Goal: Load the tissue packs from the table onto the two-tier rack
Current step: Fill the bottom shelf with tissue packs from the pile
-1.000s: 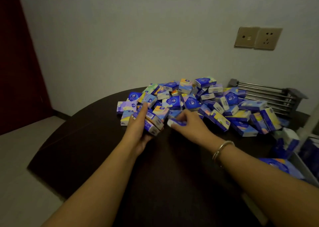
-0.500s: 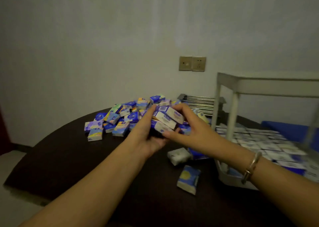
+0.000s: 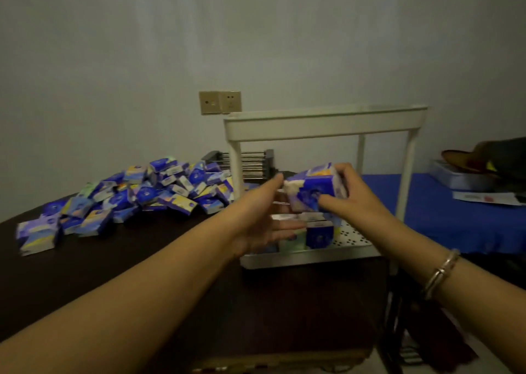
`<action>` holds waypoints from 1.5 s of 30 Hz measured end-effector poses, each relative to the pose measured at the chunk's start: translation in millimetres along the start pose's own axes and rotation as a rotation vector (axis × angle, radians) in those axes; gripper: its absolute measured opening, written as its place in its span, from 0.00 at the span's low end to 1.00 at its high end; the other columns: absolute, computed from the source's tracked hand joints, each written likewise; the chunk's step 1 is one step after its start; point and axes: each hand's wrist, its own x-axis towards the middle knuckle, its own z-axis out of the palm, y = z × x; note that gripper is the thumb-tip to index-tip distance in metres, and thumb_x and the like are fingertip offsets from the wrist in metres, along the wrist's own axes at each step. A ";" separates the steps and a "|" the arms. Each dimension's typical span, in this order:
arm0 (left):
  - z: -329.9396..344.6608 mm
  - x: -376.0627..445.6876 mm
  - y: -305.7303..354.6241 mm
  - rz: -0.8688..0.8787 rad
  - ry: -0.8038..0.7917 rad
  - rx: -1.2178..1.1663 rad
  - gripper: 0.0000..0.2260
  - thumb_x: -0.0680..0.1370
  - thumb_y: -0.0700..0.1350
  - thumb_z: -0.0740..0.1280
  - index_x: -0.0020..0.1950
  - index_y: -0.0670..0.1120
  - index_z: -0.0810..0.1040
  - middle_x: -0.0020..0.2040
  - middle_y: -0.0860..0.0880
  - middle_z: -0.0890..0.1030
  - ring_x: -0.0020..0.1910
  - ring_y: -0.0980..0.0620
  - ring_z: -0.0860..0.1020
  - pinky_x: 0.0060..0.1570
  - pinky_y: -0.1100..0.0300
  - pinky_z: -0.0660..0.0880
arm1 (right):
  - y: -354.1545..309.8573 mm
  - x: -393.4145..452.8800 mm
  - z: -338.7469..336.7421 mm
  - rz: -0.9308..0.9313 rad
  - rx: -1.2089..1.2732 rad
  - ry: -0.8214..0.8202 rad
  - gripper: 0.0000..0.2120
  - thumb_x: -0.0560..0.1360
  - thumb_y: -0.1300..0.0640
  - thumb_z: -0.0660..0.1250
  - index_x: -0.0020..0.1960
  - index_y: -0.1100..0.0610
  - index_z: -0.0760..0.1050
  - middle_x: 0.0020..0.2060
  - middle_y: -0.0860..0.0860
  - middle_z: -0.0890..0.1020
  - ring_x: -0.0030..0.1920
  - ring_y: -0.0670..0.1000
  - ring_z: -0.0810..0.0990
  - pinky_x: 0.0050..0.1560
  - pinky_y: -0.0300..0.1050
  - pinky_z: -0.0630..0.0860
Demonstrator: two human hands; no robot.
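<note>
A heap of small blue and pastel tissue packs (image 3: 148,194) lies on the dark round table (image 3: 113,274) at the left. The white two-tier rack (image 3: 324,124) stands at the table's right edge. Several packs (image 3: 318,235) sit on its perforated lower tier (image 3: 353,240); its top tier looks bare from this angle. My right hand (image 3: 353,197) grips a bundle of tissue packs (image 3: 316,188) between the tiers, above the lower shelf. My left hand (image 3: 264,217) is spread open on the bundle's left side, its fingertips touching the packs.
A metal slatted rack (image 3: 250,163) stands behind the heap by the wall. A wall socket plate (image 3: 219,102) is above it. To the right, a blue-covered surface (image 3: 455,225) carries a grey tray, papers and dark items.
Both hands lifted a bundle of packs off the heap and carried it right into the rack, between the tiers. The view swung right with them.
</note>
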 end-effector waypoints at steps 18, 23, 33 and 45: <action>-0.5 96.5 -53.9 0.280 0.047 1.691 0.39 0.72 0.72 0.53 0.77 0.58 0.44 0.79 0.50 0.46 0.77 0.44 0.46 0.72 0.35 0.48 | 93.7 39.9 -46.9 0.223 -0.544 -0.349 0.37 0.71 0.58 0.70 0.74 0.50 0.54 0.64 0.46 0.65 0.56 0.43 0.71 0.50 0.35 0.74; 2.8 96.5 -54.6 0.275 0.038 1.697 0.41 0.72 0.71 0.56 0.77 0.56 0.44 0.79 0.49 0.47 0.77 0.43 0.47 0.72 0.36 0.51 | 104.6 44.6 -36.5 0.390 -0.351 -0.367 0.34 0.74 0.63 0.67 0.74 0.53 0.53 0.66 0.52 0.70 0.53 0.44 0.72 0.41 0.31 0.72; 4.9 85.2 -45.6 0.317 0.052 1.643 0.41 0.71 0.73 0.55 0.78 0.55 0.45 0.79 0.50 0.47 0.77 0.45 0.47 0.73 0.39 0.48 | 83.8 27.9 -43.6 0.128 -0.596 -0.222 0.36 0.73 0.58 0.68 0.75 0.51 0.52 0.69 0.51 0.66 0.61 0.46 0.70 0.52 0.37 0.75; -83.1 -19.8 -51.5 0.648 0.319 1.057 0.08 0.78 0.51 0.61 0.56 0.57 0.75 0.52 0.60 0.78 0.51 0.62 0.76 0.52 0.58 0.76 | -15.2 6.4 57.4 -0.500 -0.615 -0.240 0.17 0.68 0.61 0.62 0.56 0.51 0.72 0.51 0.45 0.73 0.53 0.42 0.70 0.51 0.34 0.70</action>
